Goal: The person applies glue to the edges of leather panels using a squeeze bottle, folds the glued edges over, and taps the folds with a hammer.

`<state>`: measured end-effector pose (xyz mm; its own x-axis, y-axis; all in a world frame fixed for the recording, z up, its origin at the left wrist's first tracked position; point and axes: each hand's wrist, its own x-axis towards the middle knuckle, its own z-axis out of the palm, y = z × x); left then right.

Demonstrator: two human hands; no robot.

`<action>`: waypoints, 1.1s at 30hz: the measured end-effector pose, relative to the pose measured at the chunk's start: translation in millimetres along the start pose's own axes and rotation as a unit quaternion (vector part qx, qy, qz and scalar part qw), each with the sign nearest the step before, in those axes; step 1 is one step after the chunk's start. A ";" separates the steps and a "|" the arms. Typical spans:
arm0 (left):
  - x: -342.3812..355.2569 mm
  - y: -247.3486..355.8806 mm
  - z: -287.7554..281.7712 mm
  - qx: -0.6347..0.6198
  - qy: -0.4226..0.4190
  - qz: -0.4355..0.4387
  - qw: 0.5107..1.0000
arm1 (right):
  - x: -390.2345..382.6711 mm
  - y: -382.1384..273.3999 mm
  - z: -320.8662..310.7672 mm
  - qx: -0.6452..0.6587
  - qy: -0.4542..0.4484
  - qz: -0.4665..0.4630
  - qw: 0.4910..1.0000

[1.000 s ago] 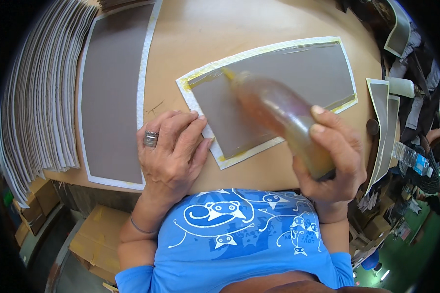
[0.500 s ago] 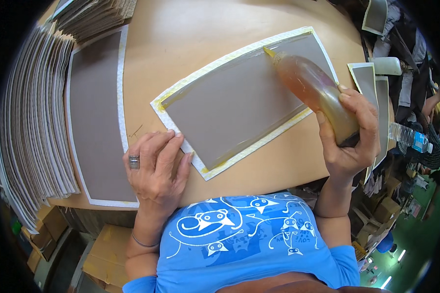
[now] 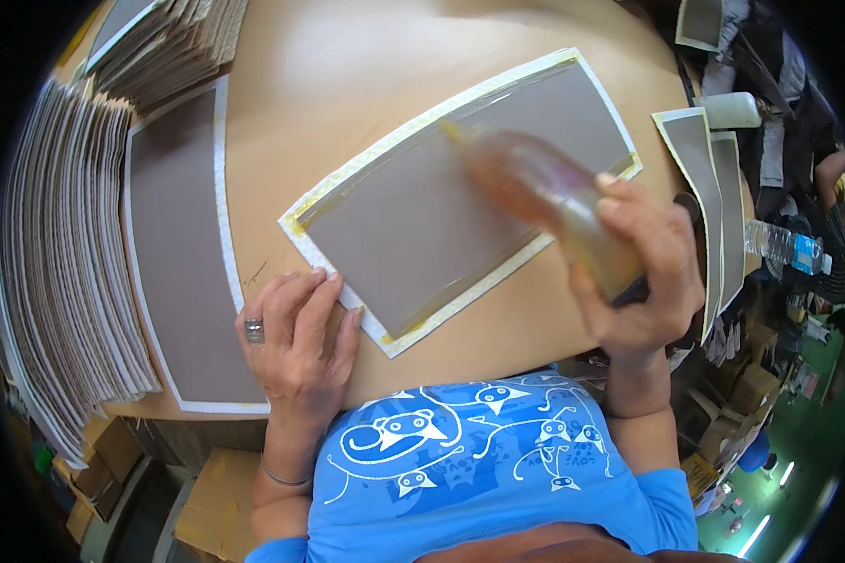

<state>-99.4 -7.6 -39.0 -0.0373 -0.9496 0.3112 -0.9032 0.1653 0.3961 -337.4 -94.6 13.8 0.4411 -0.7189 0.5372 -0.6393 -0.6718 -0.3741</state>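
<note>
A grey panel with a white border lies at a slant on the table, with shiny yellowish streaks along its long edges. My right hand is wrapped round a squeeze bottle of amber liquid, tilted so its yellow nozzle points at the panel's far long edge. Motion blurs the bottle, and I cannot tell whether the nozzle touches. My left hand rests with fingers stretched out and the fingertips on the panel's left short border. Nothing is held in it.
Another grey, white-edged panel lies left of my left hand. A tall stack of panels fills the far left, with a second stack behind. At the table's right edge are narrow panels, a white bottle and a plastic water bottle.
My right hand has carried the squeeze bottle leftward, its nozzle travelling along the panel's far edge. My left hand stays at the panel's left border. The whole view has shifted slightly.
</note>
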 end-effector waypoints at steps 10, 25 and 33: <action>4.3 6.9 -1.2 -0.028 -0.021 -0.022 0.999 | 3.0 72.2 -19.2 -0.104 0.138 0.034 0.984; 1.8 10.5 -5.3 -0.034 -0.040 -0.061 0.997 | 7.2 90.1 -18.9 -0.093 0.159 0.061 0.981; 2.7 14.7 -5.0 -0.036 -0.029 -0.090 0.995 | -9.7 94.7 -25.5 0.204 0.248 0.272 0.907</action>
<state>-110.6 -6.3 -28.1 0.0964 -0.9790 0.1796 -0.8642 0.0072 0.5031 -418.4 -146.7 -7.6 -0.2721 -0.8630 0.4256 -0.3460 -0.3249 -0.8802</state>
